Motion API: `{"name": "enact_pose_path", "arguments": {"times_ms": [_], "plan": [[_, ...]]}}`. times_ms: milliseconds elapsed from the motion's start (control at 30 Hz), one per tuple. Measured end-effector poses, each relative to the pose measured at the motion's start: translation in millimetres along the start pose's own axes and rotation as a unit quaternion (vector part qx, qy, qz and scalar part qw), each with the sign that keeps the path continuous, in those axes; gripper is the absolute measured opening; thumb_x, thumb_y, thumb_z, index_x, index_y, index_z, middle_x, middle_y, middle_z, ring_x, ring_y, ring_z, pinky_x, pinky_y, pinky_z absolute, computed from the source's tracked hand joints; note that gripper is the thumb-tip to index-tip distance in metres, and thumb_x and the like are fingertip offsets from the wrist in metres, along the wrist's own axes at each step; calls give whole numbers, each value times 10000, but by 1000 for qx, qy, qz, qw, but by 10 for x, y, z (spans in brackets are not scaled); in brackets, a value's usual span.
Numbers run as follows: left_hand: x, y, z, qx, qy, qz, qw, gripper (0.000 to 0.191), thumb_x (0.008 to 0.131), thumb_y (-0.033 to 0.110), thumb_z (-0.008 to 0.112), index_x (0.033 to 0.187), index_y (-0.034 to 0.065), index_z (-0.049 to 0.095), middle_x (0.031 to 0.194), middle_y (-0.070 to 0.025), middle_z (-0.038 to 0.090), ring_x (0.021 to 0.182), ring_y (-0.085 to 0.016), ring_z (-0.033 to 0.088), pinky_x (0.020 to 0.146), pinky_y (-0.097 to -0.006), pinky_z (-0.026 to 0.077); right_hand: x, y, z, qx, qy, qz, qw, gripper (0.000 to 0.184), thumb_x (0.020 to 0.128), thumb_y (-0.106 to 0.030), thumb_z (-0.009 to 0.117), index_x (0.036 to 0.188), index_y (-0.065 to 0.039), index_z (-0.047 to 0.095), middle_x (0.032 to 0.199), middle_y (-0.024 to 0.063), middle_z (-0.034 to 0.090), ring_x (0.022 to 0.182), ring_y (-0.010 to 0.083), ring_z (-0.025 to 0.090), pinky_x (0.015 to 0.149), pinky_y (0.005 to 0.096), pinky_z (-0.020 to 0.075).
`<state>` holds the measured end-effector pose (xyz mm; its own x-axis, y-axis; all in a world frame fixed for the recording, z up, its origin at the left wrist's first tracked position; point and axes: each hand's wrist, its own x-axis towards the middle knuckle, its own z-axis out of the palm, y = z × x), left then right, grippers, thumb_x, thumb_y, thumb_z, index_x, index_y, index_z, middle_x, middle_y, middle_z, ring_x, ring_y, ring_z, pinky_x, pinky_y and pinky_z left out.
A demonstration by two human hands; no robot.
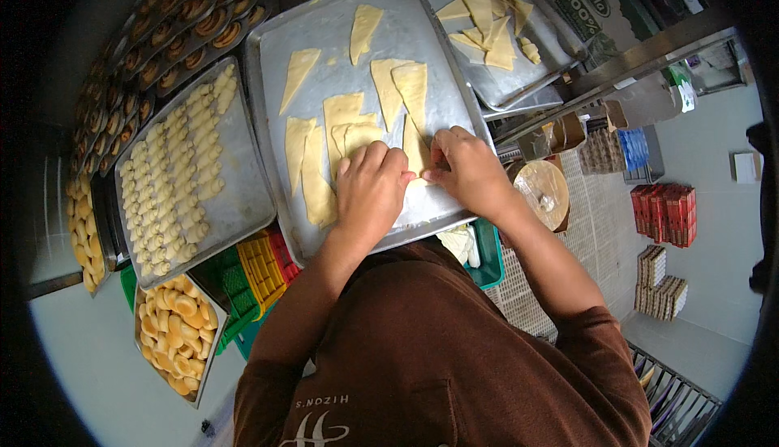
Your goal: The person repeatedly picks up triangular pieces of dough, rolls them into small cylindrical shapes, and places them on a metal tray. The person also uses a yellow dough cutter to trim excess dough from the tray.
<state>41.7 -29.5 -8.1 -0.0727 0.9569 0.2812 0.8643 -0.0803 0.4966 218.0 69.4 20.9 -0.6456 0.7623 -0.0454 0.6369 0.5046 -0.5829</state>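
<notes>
In front of me a large metal baking tray (450,203) holds several flat, pale yellow dough triangles, some overlapping. My left hand (374,185) and my right hand (468,167) meet near the tray's front edge. Between them lies one dough triangle (414,149), its narrow tip pointing away from me, and the thumbs and fingers of both hands pinch its near end. Part of that end is hidden under the fingers. Beside my left hand are more dough triangles (317,185). Two overlapping dough triangles (409,85) lie just beyond the pinched one.
At left, a tray (237,185) carries rows of rolled dough pieces (173,173). Below it sits a pan of baked buns (176,331). A second tray (499,91) at upper right bears dough triangles and strips. Stacked plastic crates (261,270) and a metal rail (614,82) flank the work area.
</notes>
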Motion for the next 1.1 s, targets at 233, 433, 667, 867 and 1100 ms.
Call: {"name": "enact_pose_path", "arguments": {"times_ms": [233, 433, 667, 867, 1100], "plan": [[-7, -38, -57, -11, -30, 75, 997, 194, 832, 208, 846, 948, 102, 732, 1036, -45, 608, 1043, -276, 597, 880, -448, 434, 115, 62, -60, 42, -68, 9, 997, 261, 793, -93, 877, 963, -21, 692, 939, 173, 677, 864, 398, 675, 764, 465, 519], [75, -79, -33, 34, -57, 73, 995, 188, 854, 269, 824, 938, 138, 717, 1050, -34, 616, 1074, -270, 590, 899, -454, 430, -1, 128, -83, -8, -19, -227, 974, 146, 827, -115, 803, 938, -66, 720, 923, 124, 663, 941, 367, 675, 834, 474, 546], [85, -103, -143, -15, -78, 83, 993, 222, 880, 264, 811, 1007, 130, 687, 1090, -51, 608, 1102, -280, 585, 938, -452, 413, 82, 217, -15, -32, 5, -259, 965, 129, 853, -128, 755, 963, -65, 733, 930, 126, 665, 951, 350, 679, 858, 460, 546], [142, -138, -95, 42, -64, 102, 992, 188, 897, 264, 793, 985, 123, 706, 1063, -49, 613, 1082, -264, 595, 919, -443, 404, 117, 190, -109, -72, -2, -256, 964, 135, 861, -148, 744, 966, -65, 722, 937, 119, 660, 945, 339, 673, 875, 466, 532], [227, -136, -146, 13, -66, 72, 995, 225, 883, 237, 807, 1021, 105, 688, 1099, -88, 609, 1135, -306, 586, 952, -461, 414, 97, 177, -61, -106, 19, -274, 956, 118, 855, -161, 743, 952, -95, 754, 961, 87, 667, 980, 310, 673, 851, 457, 515]]}}
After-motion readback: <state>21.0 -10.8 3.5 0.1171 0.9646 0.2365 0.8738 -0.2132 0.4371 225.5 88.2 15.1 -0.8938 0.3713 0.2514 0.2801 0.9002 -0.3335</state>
